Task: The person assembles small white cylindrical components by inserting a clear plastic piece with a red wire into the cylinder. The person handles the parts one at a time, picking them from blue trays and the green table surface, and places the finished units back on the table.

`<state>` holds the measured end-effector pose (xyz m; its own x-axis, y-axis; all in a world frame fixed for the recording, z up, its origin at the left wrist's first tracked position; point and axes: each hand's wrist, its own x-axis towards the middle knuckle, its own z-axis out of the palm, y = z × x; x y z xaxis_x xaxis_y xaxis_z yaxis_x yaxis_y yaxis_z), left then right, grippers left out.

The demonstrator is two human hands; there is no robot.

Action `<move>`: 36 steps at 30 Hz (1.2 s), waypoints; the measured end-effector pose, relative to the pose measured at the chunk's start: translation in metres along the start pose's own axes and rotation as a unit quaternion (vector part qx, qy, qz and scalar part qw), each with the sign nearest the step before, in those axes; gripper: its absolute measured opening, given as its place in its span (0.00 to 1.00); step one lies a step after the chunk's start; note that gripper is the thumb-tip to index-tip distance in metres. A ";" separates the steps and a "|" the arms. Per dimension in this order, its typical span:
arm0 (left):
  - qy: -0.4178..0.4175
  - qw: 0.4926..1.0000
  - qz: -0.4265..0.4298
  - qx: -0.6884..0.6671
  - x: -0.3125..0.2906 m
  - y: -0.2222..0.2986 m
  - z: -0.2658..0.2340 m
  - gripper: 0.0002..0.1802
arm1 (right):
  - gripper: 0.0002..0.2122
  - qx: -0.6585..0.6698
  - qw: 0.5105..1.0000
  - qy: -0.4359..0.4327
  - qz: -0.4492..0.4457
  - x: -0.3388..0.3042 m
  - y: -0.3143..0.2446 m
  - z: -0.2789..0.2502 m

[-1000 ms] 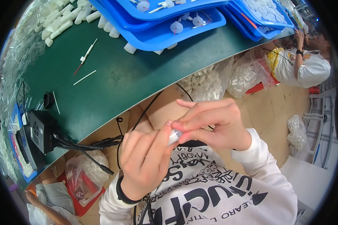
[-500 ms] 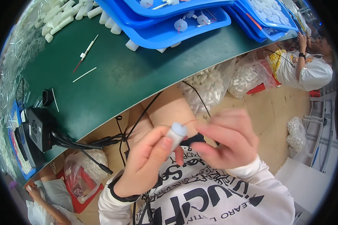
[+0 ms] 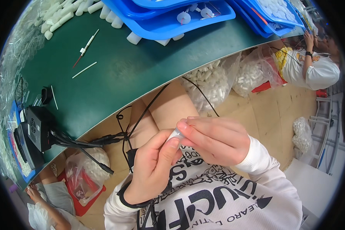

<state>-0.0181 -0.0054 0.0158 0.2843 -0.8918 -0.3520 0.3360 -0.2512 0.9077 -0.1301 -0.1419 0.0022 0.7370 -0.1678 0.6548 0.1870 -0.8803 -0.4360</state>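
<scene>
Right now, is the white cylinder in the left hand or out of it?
In: the left hand is closed around the white cylinder, while the right hand partly covers its far end.

Big black letters [image 3: 191,211] slant across the white top [image 3: 274,184] at five o'clock. Smaller black letters [image 3: 226,176] sit above and below them.

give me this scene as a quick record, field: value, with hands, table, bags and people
left hand: gripping a white cylinder
right hand: at the cylinder's upper end; its grip is partly hidden
table: dark green, bearing blue trays, a thin white rod and a black boxy device
bags: clear bags of white pieces below the table edge
other people: one at upper right, one at lower left
</scene>
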 end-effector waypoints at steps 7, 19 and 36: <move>-0.006 0.961 0.144 0.236 0.009 0.006 -0.015 0.14 | 0.14 0.093 0.983 -0.001 0.159 0.002 -0.005 -0.003; 0.035 0.976 0.148 0.155 -0.002 0.008 -0.003 0.15 | 0.15 0.407 0.879 0.068 0.239 -0.005 0.003 0.004; 0.018 0.903 0.242 0.354 -0.003 0.014 -0.010 0.16 | 0.08 0.288 0.953 -0.023 0.090 0.004 0.009 -0.010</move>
<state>-0.0058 -0.0024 0.0271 0.2778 -0.9519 0.1296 -0.4907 -0.0246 0.8710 -0.1319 -0.1550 0.0072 0.8157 -0.2618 0.5158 0.3714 -0.4466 -0.8140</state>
